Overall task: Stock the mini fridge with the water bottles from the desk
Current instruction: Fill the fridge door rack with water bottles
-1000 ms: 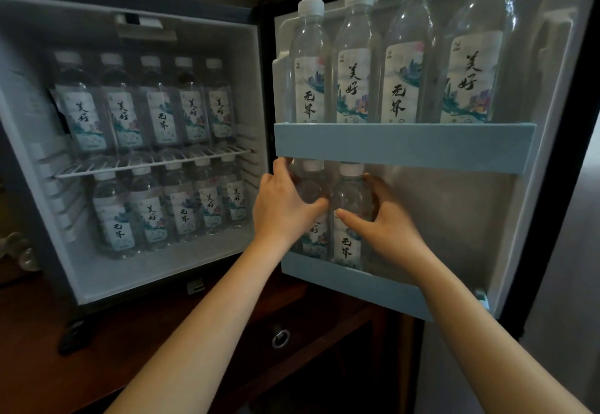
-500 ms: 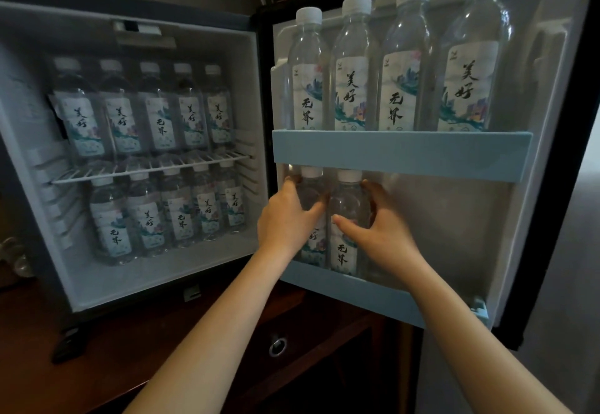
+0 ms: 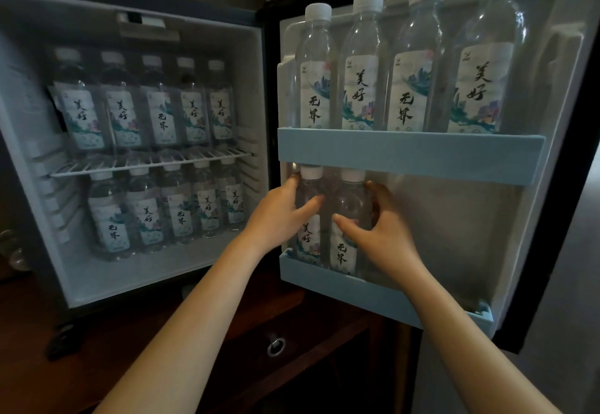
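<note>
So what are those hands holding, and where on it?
Each holds a water bottle standing in the lower door shelf. The left hand grips the left bottle round its upper body; the right hand grips the right bottle round its middle.

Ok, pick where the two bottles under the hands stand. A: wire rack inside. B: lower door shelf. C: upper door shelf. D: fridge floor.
B: the left hand grips one bottle and the right hand the neighbouring bottle, both standing in the lower door shelf.
</note>
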